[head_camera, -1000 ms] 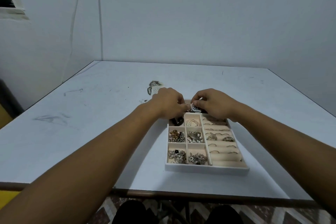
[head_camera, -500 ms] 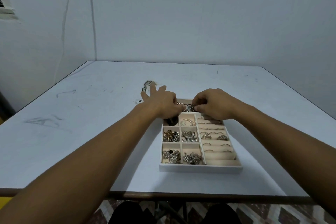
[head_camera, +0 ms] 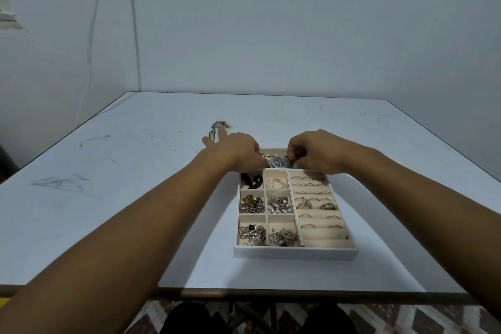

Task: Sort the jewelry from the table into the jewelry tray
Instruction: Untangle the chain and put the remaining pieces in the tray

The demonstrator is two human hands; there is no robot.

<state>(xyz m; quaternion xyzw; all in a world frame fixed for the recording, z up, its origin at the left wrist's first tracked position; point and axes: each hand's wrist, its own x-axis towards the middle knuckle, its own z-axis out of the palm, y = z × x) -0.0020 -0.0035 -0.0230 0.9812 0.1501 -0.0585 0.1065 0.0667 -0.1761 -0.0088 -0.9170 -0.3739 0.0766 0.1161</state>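
A white tray (head_camera: 295,253) sits on the table (head_camera: 122,198), a little right of centre and near the front edge. A watch (head_camera: 280,162) with a dark blue dial lies across the tray's 12 o'clock end, face up, between the two hands.

The right hand (head_camera: 314,153) comes in from 5 o'clock. Its fingers are curled and pinch the watch at the dial's 3 o'clock side.

The left hand (head_camera: 235,150) comes in from 7 o'clock and lies just at the dial's 9 o'clock side. Two of its fingers (head_camera: 222,131) stretch straight out toward 11 o'clock, and their tips reach a thin chain (head_camera: 215,127) lying on the table beyond the tray's far left corner. Whether its thumb touches the watch cannot be told.

In the tray, six square cells fill the left half. The far left cell holds a black piece (head_camera: 250,182), and the other five hold mixed silver and gold pieces. The right half has padded rolls with rings (head_camera: 311,202) slotted between them; the rows nearest 6 o'clock are bare.
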